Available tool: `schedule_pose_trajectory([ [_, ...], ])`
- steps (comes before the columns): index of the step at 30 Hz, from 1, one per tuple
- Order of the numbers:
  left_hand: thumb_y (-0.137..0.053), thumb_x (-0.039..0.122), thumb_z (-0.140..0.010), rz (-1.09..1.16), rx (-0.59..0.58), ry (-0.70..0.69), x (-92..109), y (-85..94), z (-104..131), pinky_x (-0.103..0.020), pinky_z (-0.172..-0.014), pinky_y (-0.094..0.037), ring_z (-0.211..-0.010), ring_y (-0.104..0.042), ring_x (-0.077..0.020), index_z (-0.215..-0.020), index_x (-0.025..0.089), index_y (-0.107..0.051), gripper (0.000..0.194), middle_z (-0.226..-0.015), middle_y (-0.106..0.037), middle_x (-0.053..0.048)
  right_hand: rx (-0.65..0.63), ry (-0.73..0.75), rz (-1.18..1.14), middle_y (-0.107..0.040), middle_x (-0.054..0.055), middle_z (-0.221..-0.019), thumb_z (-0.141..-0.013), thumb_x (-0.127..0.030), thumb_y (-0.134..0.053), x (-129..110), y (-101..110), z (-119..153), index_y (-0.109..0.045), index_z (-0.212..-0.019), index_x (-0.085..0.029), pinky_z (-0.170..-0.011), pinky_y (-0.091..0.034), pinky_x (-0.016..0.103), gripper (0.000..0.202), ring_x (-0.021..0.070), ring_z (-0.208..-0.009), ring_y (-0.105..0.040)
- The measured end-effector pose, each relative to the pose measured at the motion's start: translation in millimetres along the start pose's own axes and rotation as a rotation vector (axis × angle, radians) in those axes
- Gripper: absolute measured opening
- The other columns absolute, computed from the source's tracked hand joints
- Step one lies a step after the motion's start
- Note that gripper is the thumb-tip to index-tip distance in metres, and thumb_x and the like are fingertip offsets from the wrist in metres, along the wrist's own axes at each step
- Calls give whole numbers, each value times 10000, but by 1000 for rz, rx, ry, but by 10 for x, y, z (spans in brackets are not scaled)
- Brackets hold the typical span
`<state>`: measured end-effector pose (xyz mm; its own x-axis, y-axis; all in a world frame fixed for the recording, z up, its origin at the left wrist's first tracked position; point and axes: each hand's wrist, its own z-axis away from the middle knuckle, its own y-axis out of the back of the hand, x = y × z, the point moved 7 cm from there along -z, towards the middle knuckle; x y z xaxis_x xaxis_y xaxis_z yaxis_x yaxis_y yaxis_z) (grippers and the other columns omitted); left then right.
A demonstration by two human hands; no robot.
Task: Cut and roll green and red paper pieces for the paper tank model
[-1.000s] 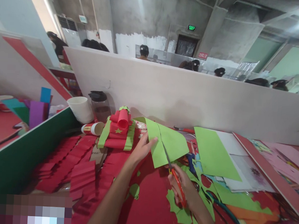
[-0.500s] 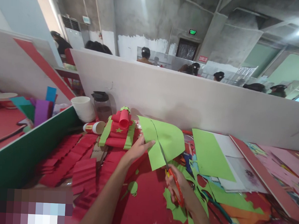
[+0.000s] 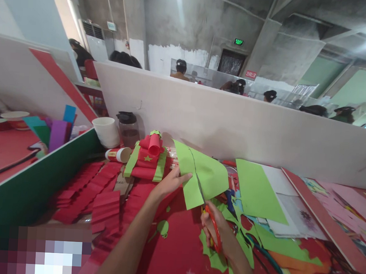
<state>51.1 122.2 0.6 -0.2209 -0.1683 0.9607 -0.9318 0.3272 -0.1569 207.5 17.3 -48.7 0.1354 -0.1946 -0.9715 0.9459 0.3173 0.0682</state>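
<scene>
My left hand (image 3: 173,180) pinches the left edge of a light green paper sheet (image 3: 213,173), its thumb lying on top. My right hand (image 3: 210,224) is closed round the handles of orange-red scissors (image 3: 214,230). The scissor blades lie in the sheet, along a dark line that curves up to its top edge. Below the sheet, green paper scraps (image 3: 212,253) with jagged edges lie under my right wrist. A small round green cutout (image 3: 162,228) rests on the red table (image 3: 173,251). Behind my left hand stands a red paper tank model (image 3: 147,157) with green strips and a star.
Pleated red paper strips (image 3: 105,208), a paper cup (image 3: 118,154), a white cup (image 3: 106,132) and a dark-lidded bottle (image 3: 128,130) are to the left. More green paper (image 3: 258,192) and teal-handled scissors (image 3: 267,256) lie right. A white partition (image 3: 203,109) runs behind; people sit beyond.
The scissor handles have drawn closer together in my right hand. My left hand keeps its hold on the green sheet. The whole view has shifted slightly.
</scene>
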Motion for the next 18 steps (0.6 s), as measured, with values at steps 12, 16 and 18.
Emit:
schedule_pose_trajectory([
  [12, -671, 375, -815, -3, 71, -4, 1, 78, 7, -458, -1051, -402, -1223, -553, -303, -1277, 222, -587, 494, -1222, -672, -96, 23, -10, -84, -447, -88, -621, -791, -688, -578, 73, -4, -38, -460, -1228, -217, -315, -398, 161, 653, 30, -342, -329],
  [16, -627, 401, -851, -22, 164, -66, 36, 152, -15, -417, -1126, -315, -1345, -440, -277, -1206, 246, -639, 387, -1290, -636, -74, 78, -34, -104, -461, -78, -673, -764, -689, -611, 80, 25, -40, -431, -1266, -238, -314, -407, 159, 699, 25, -359, -336],
  [18, -632, 393, -847, -22, 160, -97, 38, 154, -39, -411, -1106, -343, -1325, -459, -283, -1225, 224, -618, 414, -1316, -616, -80, 66, -30, -101, -462, -76, -682, -771, -675, -619, 85, 27, -43, -438, -1252, -243, -315, -408, 156, 671, 26, -361, -347],
])
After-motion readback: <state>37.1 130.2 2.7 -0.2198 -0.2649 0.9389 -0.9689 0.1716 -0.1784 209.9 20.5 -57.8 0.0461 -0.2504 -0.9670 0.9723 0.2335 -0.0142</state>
